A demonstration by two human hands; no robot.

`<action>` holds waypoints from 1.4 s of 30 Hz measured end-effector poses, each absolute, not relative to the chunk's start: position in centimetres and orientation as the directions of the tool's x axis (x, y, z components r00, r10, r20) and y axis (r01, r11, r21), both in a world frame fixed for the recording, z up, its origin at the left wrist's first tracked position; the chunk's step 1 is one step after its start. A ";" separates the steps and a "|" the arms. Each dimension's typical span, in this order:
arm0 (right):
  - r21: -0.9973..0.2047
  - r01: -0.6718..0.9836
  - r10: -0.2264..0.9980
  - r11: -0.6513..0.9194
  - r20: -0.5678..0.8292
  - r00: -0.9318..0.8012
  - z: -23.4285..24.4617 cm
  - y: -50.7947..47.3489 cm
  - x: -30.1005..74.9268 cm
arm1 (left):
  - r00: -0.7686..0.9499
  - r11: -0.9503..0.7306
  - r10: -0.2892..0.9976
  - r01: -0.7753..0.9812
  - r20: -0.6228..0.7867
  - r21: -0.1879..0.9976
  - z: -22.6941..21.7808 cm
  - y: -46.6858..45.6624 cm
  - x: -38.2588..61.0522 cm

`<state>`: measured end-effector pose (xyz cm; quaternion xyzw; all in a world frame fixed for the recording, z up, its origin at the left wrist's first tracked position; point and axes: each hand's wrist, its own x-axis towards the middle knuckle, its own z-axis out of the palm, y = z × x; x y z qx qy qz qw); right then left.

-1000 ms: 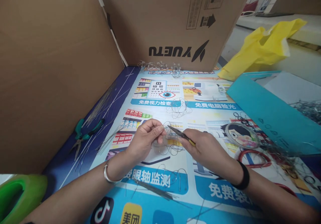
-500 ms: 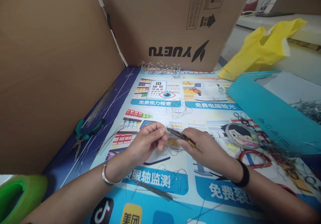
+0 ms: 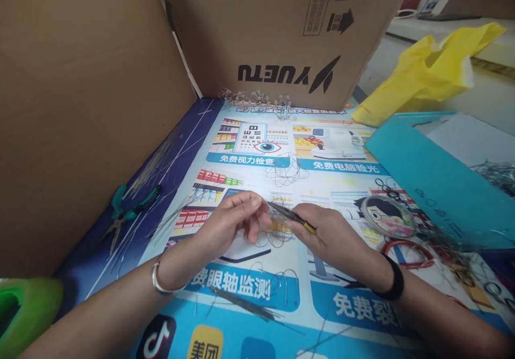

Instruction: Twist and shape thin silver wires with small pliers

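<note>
Metal wire (image 3: 277, 239), thin loops just on the near side of the needle-nose pliers (image 3: 287, 213) | my left hand (image 3: 231, 219) pinches, seemingly on a wire end, at the pliers' tip | my right hand (image 3: 333, 235) wraps the pliers' handles | should be light, springy, slippery, easily kinked; I'd grip close beside the pliers' tip

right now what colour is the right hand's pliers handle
Yellow on the visible handle, in the head view.
</note>
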<state>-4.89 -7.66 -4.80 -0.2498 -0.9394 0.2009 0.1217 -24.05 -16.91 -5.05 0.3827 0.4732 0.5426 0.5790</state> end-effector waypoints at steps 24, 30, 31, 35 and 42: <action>0.050 0.486 0.468 0.872 0.204 -0.860 -5.4 -5.5 -4.7 | -0.236 0.054 0.968 0.522 0.083 0.852 -6.2 -15.5 -25.7; 0.065 0.454 0.430 0.889 0.221 -0.875 -5.2 -5.5 -4.6 | -0.157 0.051 0.988 0.341 0.004 0.939 -5.6 -15.7 -25.5; 0.066 0.448 0.424 0.892 0.223 -0.878 -5.2 -5.5 -4.6 | -0.145 0.048 0.989 0.318 -0.002 0.947 -5.6 -15.7 -25.5; 0.073 0.418 0.389 0.906 0.249 -0.887 -5.3 -5.5 -4.5 | -0.115 0.036 0.993 0.302 -0.002 0.953 -5.5 -15.8 -25.4; 0.088 0.396 0.360 0.914 0.274 -0.892 -5.4 -5.6 -4.6 | -0.100 0.024 0.995 0.346 0.012 0.938 -5.5 -15.8 -25.2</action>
